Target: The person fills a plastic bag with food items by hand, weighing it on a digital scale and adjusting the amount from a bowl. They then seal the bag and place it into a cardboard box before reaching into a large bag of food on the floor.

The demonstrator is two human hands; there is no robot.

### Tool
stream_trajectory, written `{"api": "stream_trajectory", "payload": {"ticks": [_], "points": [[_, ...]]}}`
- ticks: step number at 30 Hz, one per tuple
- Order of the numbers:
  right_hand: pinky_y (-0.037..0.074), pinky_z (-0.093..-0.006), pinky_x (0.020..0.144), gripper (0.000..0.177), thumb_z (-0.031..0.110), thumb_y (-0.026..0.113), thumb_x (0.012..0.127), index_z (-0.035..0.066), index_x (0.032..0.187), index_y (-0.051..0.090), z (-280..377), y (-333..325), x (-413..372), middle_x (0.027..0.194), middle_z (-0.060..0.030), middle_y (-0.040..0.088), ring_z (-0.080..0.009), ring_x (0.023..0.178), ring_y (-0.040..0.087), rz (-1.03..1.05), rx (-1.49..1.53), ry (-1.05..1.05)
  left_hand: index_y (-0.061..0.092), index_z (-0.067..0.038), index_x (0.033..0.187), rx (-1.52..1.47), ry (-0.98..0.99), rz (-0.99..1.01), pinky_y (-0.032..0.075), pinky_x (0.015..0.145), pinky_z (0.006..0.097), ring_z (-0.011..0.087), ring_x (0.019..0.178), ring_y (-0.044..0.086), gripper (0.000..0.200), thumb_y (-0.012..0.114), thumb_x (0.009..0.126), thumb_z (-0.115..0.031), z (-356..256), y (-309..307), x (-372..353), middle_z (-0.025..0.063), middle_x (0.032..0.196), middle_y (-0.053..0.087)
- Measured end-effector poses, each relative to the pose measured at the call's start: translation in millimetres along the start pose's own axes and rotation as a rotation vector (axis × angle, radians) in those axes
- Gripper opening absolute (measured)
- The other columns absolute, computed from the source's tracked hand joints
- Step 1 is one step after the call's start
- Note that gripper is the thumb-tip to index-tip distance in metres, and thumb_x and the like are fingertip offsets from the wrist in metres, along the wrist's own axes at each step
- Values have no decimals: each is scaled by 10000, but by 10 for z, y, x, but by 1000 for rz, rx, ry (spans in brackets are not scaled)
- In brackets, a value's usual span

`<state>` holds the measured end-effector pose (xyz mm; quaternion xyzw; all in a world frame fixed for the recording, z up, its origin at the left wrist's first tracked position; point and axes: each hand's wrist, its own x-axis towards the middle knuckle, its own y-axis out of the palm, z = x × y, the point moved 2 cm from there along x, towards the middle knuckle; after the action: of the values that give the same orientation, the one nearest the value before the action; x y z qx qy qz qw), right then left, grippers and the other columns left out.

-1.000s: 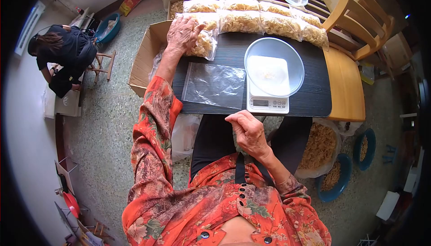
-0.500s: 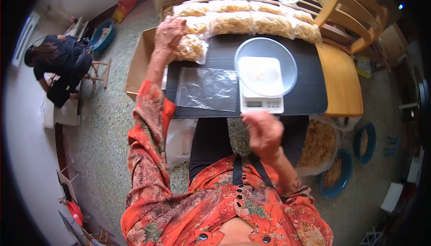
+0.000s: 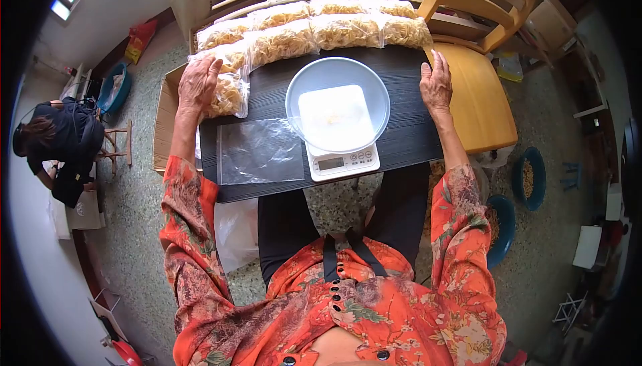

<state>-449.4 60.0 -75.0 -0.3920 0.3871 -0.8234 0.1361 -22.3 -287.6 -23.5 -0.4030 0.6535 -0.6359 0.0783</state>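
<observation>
My left hand [image 3: 198, 84] rests with fingers spread against the left end of the filled clear bags [image 3: 229, 95], at the table's left side. At the right edge of the black table [image 3: 408, 108], my right hand [image 3: 436, 84] is open, its fingers pointing away from me, beside the end of the bag row. Between the hands a clear round bowl [image 3: 378, 108] sits on a white scale [image 3: 346, 164], with a few small pieces inside. A flat empty plastic bag [image 3: 261, 152] lies left of the scale.
A wooden chair [image 3: 471, 98] stands against the table's right side. An open cardboard box [image 3: 167, 122] is at the left. Blue basins [image 3: 503, 232] stand on the floor at the right. Another person [image 3: 70, 132] sits at the far left.
My right hand has moved from in front of the scale to the table's right edge and opened. My left hand still touches the bags at the left. The view has shifted.
</observation>
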Motion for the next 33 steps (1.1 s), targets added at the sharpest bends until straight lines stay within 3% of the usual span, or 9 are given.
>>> {"api": "stream_trajectory", "payload": {"ticks": [9, 14, 17, 22, 26, 27, 29, 31, 33], "points": [[384, -474, 1130, 542, 431, 517, 1014, 172, 1487, 454, -103, 327, 205, 1525, -200, 424, -394, 1377, 438, 5, 24, -95, 646, 4, 1248, 43, 51, 49, 406, 1085, 445, 367, 1249, 563, 574, 422, 1042, -483, -16, 7, -14, 218, 1295, 636], [404, -464, 1112, 517, 366, 573, 997, 85, 1425, 502, -52, 292, 184, 1456, -206, 490, -392, 1330, 482, -42, 46, -108, 571, -4, 1345, -4, -4, 64, 405, 1080, 447, 385, 1263, 545, 543, 472, 1033, -437, -139, -71, -27, 243, 1327, 603], [427, -452, 1089, 469, 342, 583, 996, 50, 1362, 544, -53, 180, 174, 1395, -211, 532, -394, 1280, 516, -74, 134, -132, 580, 0, 1338, -139, -22, 17, 419, 1080, 428, 385, 1266, 548, 556, 466, 1035, -452, -40, -40, -3, 243, 1355, 585], [464, -434, 1044, 349, 238, 622, 984, 26, 1261, 599, 193, -222, -83, 1307, -193, 588, -368, 1217, 560, -73, 144, -164, 627, 11, 1279, -21, 104, -110, 400, 1110, 434, 373, 1299, 534, 598, 398, 1056, -494, -128, -101, -49, 229, 1372, 585], [516, -403, 956, 265, 146, 623, 982, 13, 1212, 622, 538, -773, -539, 1280, -174, 609, -325, 1159, 600, -66, 308, -216, 673, -22, 1195, -152, 157, -284, 476, 996, 409, 372, 1166, 614, 400, 511, 1038, -353, -499, -451, -340, 186, 1273, 652], [531, -382, 926, 247, 123, 621, 984, 12, 1204, 621, 613, -895, -693, 1282, -169, 610, -305, 1144, 608, -74, 353, -208, 667, 14, 1212, -212, 104, -244, 432, 1058, 357, 322, 1232, 592, 422, 482, 1064, -335, -647, -619, -478, 183, 1298, 645], [545, -345, 867, 209, 101, 608, 991, 16, 1181, 624, 538, -1036, -1024, 1248, -148, 616, -259, 1094, 619, -128, 406, -214, 705, 3, 1077, -295, 196, -408, 504, 925, 386, 349, 1062, 657, 309, 568, 1018, -268, -873, -810, -728, 167, 1144, 696], [539, -345, 847, 189, 92, 598, 997, 21, 1172, 619, 341, -1218, -1415, 1190, -126, 621, -245, 1020, 624, -138, 352, -161, 707, -3, 1060, -329, 248, -386, 529, 851, 384, 333, 955, 677, 247, 588, 1003, -212, -1151, -952, -1146, 169, 1058, 695], [529, -340, 834, 194, 103, 599, 1001, 13, 1174, 613, -80, -1243, -1840, 1139, -121, 618, -234, 964, 620, -159, 241, -42, 702, 4, 1025, -476, 335, -192, 539, 780, 393, 337, 869, 679, 209, 593, 994, -171, -1462, -979, -1621, 175, 996, 686]]}}
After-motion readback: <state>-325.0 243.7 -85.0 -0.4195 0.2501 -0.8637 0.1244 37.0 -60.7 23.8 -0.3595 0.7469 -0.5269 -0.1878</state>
